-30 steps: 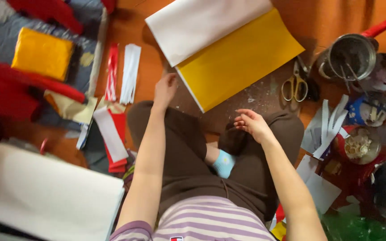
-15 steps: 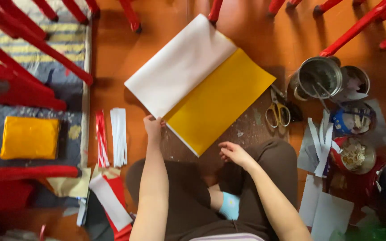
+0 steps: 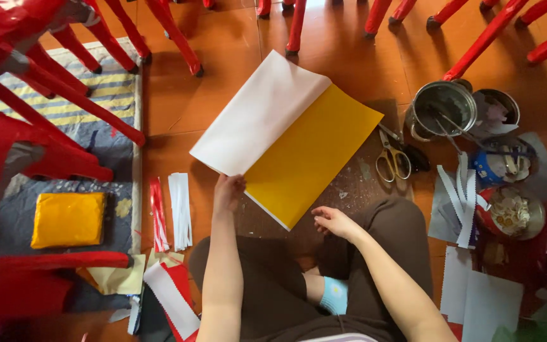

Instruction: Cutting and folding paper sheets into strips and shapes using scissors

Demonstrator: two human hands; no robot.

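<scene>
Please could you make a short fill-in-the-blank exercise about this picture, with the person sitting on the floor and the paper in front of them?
1. The left hand holds the near edge of a big sheet of paper that is white on one half and ____ on the other.
2. The scissors on the floor have ____ handles.
3. The right hand is open and holds ____.
4. The chair legs standing around the floor are ____.

Missing words: yellow; yellow; nothing; red
</scene>
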